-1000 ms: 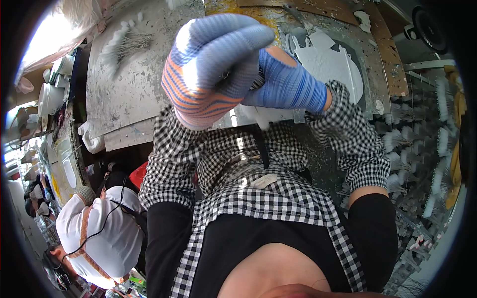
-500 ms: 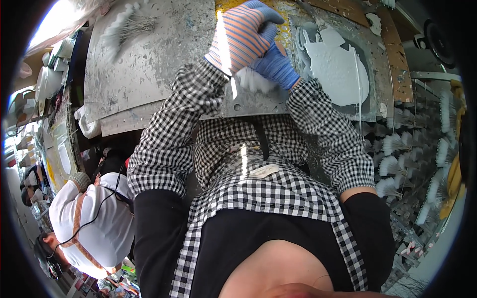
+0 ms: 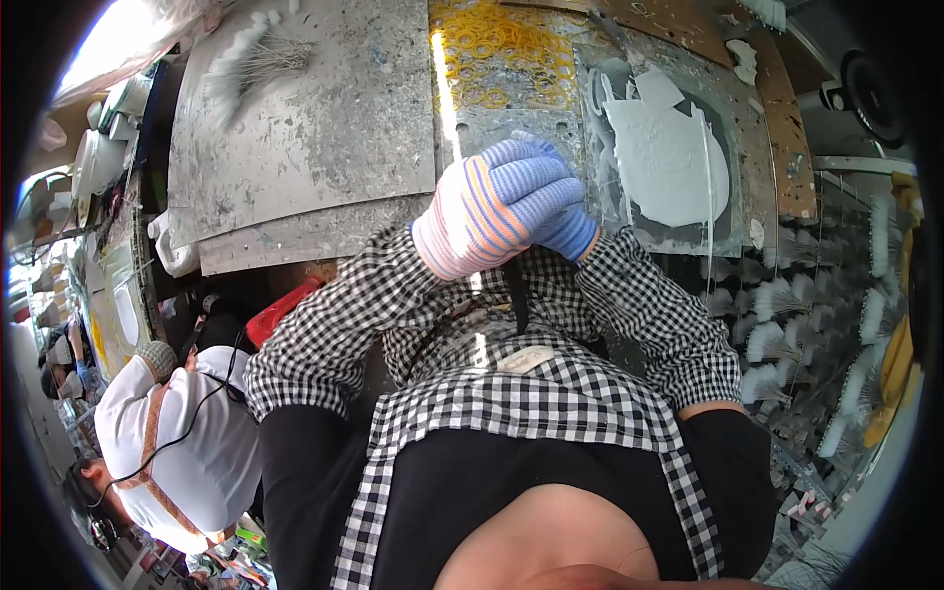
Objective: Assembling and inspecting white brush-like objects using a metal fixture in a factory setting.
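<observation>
My left hand (image 3: 470, 228) wears a knit glove with pink and orange stripes and blue fingers. Its fingers curl over my right hand (image 3: 568, 234), which wears a blue glove and is mostly covered. Both hands are clasped together in front of my chest, above the near edge of a grey metal worktable (image 3: 305, 147). Whether anything lies inside the clasp is hidden. My sleeves are black-and-white check.
On the table lie a heap of yellow rings (image 3: 492, 49), a white paste puddle (image 3: 669, 157) on a plate, and a bundle of white-tipped stems (image 3: 246, 61). Racks of white tufts (image 3: 787, 344) stand at the right. A person in a white cap (image 3: 167, 442) sits lower left.
My clasped hands have dropped from close to the camera down toward my chest, staying locked together. More of the table shows above them.
</observation>
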`<state>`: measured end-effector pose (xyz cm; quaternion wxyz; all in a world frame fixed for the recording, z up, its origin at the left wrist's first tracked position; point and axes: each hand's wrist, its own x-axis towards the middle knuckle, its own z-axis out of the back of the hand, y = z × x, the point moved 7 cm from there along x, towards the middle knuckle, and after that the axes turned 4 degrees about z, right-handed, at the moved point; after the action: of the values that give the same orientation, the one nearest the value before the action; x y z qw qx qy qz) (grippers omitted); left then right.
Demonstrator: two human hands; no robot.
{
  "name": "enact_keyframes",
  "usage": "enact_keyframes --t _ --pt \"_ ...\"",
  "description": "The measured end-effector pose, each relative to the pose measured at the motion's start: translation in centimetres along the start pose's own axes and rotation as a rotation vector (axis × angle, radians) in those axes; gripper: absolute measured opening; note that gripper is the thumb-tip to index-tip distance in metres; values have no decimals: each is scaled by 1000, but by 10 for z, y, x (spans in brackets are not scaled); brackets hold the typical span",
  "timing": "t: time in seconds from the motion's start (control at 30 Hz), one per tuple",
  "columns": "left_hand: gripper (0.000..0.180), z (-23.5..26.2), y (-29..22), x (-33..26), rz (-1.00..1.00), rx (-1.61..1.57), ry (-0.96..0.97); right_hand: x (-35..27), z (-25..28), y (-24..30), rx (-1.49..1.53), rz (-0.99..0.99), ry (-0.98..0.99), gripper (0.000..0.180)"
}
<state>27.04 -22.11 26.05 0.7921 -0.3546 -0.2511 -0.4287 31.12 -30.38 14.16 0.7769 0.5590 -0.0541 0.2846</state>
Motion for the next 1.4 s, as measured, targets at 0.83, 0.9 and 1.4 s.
enact_keyframes --t 0.83,0.9,1.4 --pt "17 -11 -1 9 172 -239 173 -17 3 -45 -778 272 -120 26" --pt "23 -15 34 34 183 -90 141 -16 4 -37 -156 105 132 26" --pt "30 -12 40 39 265 68 200 -6 6 -20 -611 195 63 37"
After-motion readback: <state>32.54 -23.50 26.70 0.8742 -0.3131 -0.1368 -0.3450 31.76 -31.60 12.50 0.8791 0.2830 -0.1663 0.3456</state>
